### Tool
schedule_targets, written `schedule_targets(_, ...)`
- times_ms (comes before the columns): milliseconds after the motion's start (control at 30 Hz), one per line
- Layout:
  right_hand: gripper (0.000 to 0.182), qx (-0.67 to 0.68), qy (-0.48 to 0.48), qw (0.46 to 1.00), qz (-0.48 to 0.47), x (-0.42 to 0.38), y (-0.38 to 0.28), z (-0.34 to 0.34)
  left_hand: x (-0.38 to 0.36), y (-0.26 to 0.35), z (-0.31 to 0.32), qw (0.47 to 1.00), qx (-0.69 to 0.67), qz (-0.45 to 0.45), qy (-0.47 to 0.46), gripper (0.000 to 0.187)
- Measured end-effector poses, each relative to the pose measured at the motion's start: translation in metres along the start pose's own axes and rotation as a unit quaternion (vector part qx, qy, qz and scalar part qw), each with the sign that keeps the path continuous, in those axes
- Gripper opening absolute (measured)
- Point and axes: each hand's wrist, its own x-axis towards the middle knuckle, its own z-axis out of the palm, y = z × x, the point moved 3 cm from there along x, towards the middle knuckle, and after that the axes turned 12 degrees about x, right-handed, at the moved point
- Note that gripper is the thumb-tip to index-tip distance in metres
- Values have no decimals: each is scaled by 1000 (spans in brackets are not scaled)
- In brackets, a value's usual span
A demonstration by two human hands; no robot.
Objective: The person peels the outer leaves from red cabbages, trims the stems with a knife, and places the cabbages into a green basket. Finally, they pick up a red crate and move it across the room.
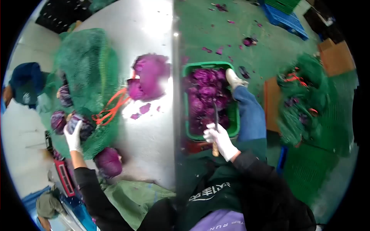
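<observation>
My left hand (74,138), in a white glove, reaches to the left and rests its fingers on a purple cabbage (83,127) at the green mesh bag (83,57). Two more cabbages lie close by in the mesh. My right hand (217,136), also gloved, is wrapped round a knife (216,115); its blade points away from me over a green crate (236,129) full of purple cabbage. Orange cord (111,109) lies beside the bag. On the metal table (146,142) are a blurred purple cabbage heap (150,75), loose leaves and another cabbage (108,162) nearer me.
Another mesh bag (304,96) and cardboard boxes (337,57) stand on the right. Leaf scraps (219,50) litter the green floor near a blue pallet (287,23). At the left edge is a person's dark cap (26,82); another person appears lower left.
</observation>
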Motion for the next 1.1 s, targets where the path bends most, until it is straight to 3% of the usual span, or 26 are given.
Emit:
schedule_targets(100, 19, 13, -12, 1000, 10, -9, 12, -8, -21, 12, -7, 994, -79, -8, -74, 69)
schedule_targets(133, 19, 7, -17, 1000, 16, -10, 11, -9, -42, 21, -4, 993, -101, -30, 51, 69)
schedule_targets(167, 20, -23, -20, 999, 18, -11, 6, -7, -52, 29, -4, 993, -110, -10, 46, 72)
schedule_targets(200, 20, -54, -17, 998, 13, -12, 1, -6, -56, 30, -4, 995, -82, 21, 55, 80)
schedule_targets(267, 20, -83, -12, 996, -4, -12, -10, 0, -91, 74, -12, 975, 106, 137, 136, 96)
schedule_targets(333, 29, -104, -43, 993, -24, -13, -16, 7, -126, 117, -20, 933, 186, 282, 121, 99)
schedule_targets(400, 36, -127, -53, 990, -39, -24, -28, 29, -163, 158, -23, 897, 247, 355, 86, 101)
schedule_targets(533, 40, -185, -114, 974, -59, -49, -29, 67, -223, 197, -4, 889, 225, 392, -67, 104)
schedule_targets(633, 35, -222, -162, 950, -147, -69, -27, 87, -252, 199, 34, 881, 174, 393, -196, 105)
schedule_targets(700, 41, -280, -197, 910, -234, -82, -36, 93, -266, 193, 59, 876, 173, 375, -249, 105)
schedule_targets(733, 44, -289, -213, 893, -273, -90, -43, 95, -272, 195, 66, 872, 204, 374, -243, 105)
schedule_targets(833, 45, -352, -194, 857, -323, -102, -55, 97, -278, 202, 75, 916, 100, 306, -239, 105)
schedule_targets(967, 39, -426, -178, 801, -381, -99, -56, 100, -281, 205, 84, 887, 163, 401, -160, 101)
schedule_targets(1067, 35, -484, -171, 704, -491, -101, -61, 104, -279, 205, 99, 910, 74, 368, -177, 97)
schedule_targets(1100, 34, -491, -172, 713, -470, -101, -62, 105, -277, 202, 102, 914, 61, 359, -177, 95)
